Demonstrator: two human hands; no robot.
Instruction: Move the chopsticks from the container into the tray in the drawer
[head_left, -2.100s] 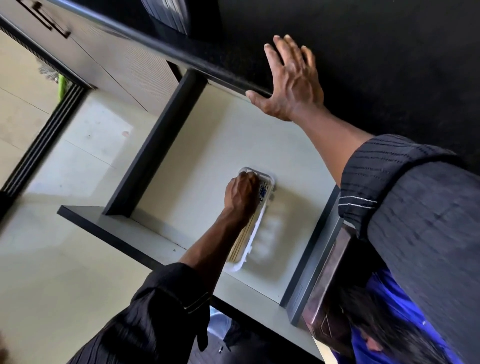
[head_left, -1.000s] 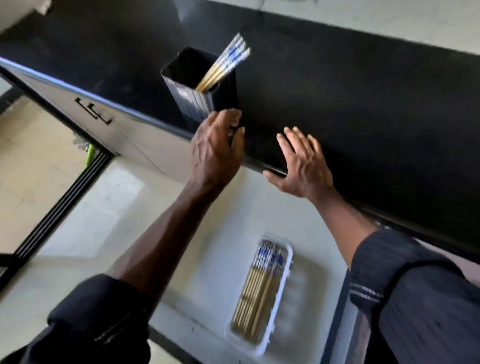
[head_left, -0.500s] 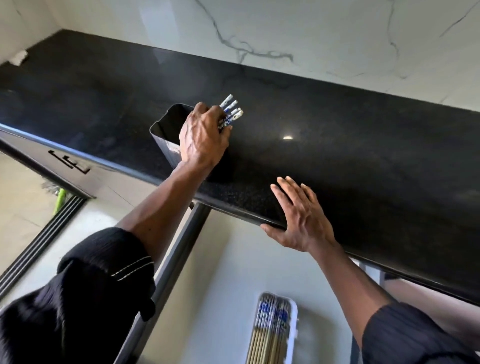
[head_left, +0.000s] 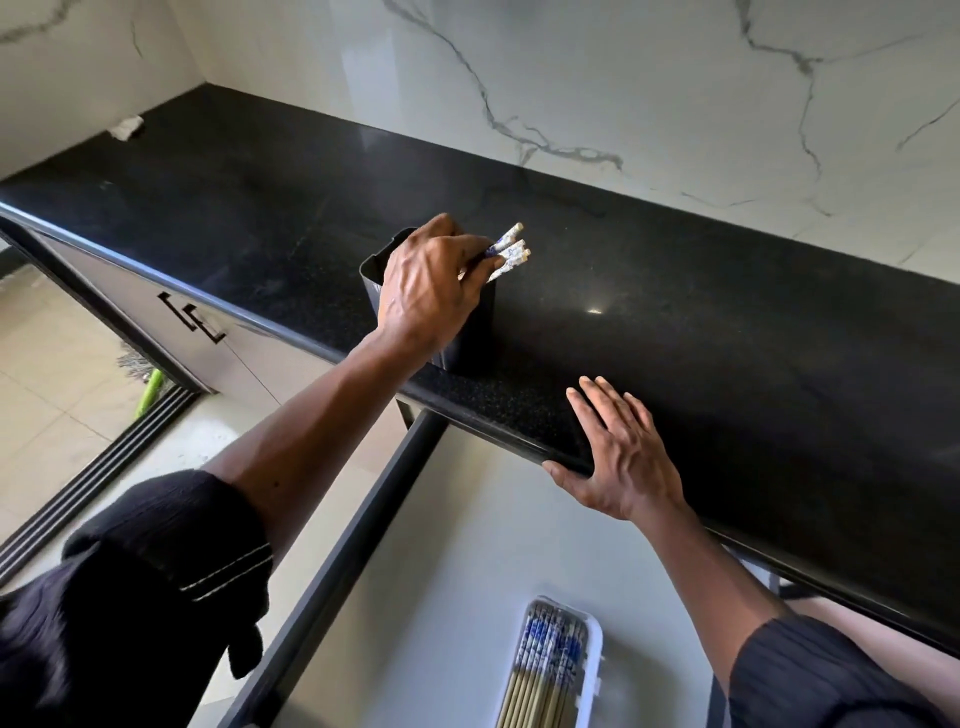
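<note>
Black container's (head_left: 470, 332) chopsticks (head_left: 506, 252) now pinched by left hand (head_left: 428, 291); right hand (head_left: 621, 457) stays spread flat.

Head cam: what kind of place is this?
Most likely a home kitchen: a black stone countertop against a marble-look wall, an open drawer beneath it holding a tray of chopsticks.
</note>
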